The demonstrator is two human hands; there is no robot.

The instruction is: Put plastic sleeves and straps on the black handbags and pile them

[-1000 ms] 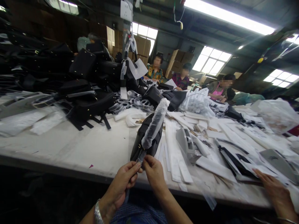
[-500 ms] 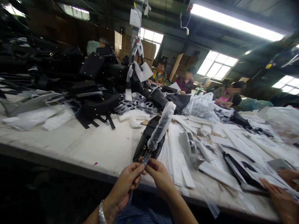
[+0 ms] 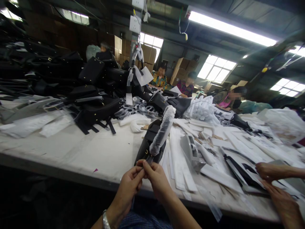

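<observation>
My left hand (image 3: pixel 130 186) and my right hand (image 3: pixel 156 178) meet at the near table edge, both pinched on the lower end of a strap (image 3: pixel 149 160). Higher up, the strap is covered by a white foam wrap (image 3: pixel 162 131) that rises tilted to the right. Directly behind it lies a black handbag (image 3: pixel 149 143) on the grey table (image 3: pixel 95 149). A metal bracelet sits on my left wrist.
Black bags (image 3: pixel 95 86) are heaped at the back left. White paper strips and sleeves (image 3: pixel 214 127) cover the right half. A co-worker's two hands (image 3: pixel 274 178) rest on sheets at the right. Several people sit at the far side. Plastic-wrapped pieces (image 3: pixel 30 117) lie at the left.
My two hands have closed in together on the strap end. The co-worker's second hand has come into view at the right. The view shifted slightly.
</observation>
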